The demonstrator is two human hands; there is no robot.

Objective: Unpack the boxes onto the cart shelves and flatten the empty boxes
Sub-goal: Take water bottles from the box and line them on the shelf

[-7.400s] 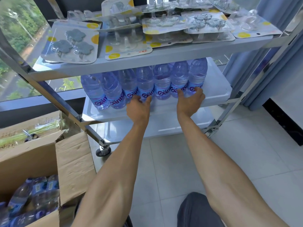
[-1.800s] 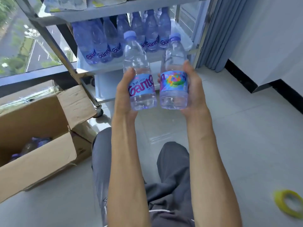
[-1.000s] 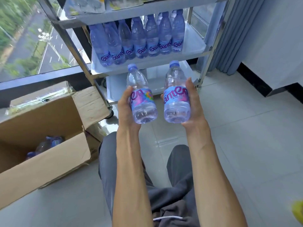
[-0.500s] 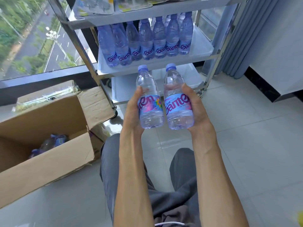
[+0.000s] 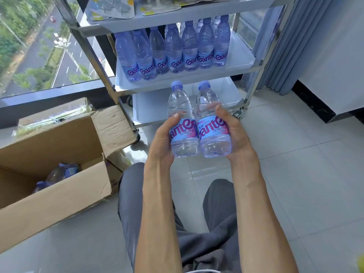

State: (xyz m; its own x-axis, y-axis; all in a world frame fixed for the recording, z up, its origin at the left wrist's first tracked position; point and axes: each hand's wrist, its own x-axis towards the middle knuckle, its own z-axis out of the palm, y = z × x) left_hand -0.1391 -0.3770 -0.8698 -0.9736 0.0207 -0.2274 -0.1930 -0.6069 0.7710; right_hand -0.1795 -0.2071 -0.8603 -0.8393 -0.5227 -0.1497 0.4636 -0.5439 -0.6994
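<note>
— What's held?
— The left hand (image 5: 163, 138) is wrapped round one clear plastic water bottle (image 5: 182, 125); the right hand (image 5: 235, 134) round a second bottle (image 5: 211, 125), touching, upright, in front of the steel cart's middle shelf (image 5: 177, 80).
— The brown cardboard box (image 5: 59, 198)?
— Open on the floor at left; bottles inside.

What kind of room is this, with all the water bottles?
Probably a stockroom or office high up in a building. A wheeled metal cart holds bottled water, an open cardboard box sits on the tiled floor, and the big window looks down on a road.
</note>
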